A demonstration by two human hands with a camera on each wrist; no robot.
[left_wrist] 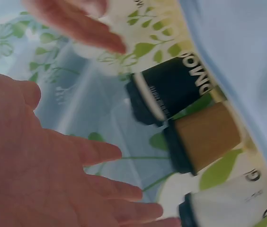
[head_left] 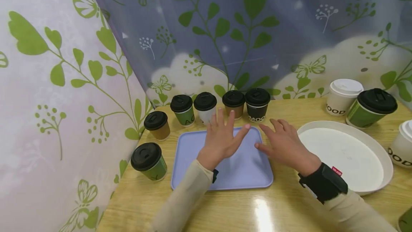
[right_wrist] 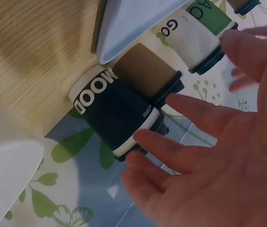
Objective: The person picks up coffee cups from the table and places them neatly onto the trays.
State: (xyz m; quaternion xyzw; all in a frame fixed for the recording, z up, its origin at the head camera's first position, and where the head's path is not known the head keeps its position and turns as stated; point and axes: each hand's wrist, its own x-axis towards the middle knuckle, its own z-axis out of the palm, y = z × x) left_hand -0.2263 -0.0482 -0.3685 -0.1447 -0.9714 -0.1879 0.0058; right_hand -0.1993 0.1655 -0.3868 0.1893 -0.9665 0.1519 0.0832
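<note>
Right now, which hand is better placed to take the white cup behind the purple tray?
Left, likely: the left hand points toward the white cup; the right hand is farther off, nearer the black cup.

My sleeves (head_left: pixel 188 196) were cream. I had a plain lilac tray (head_left: pixel 244 174) on the yellow-brown, wood-grained desk (head_left: pixel 231 210). Along the desk's far edge I saw a green cup (head_left: pixel 186 117), white cup (head_left: pixel 205 114), brown cup (head_left: pixel 237 112) and black cup (head_left: pixel 256 111), all black-lidded. Green leaves and butterflies patterned the blue-grey backdrop (head_left: pixel 289 38) and pale side wall (head_left: pixel 29 81).
</note>
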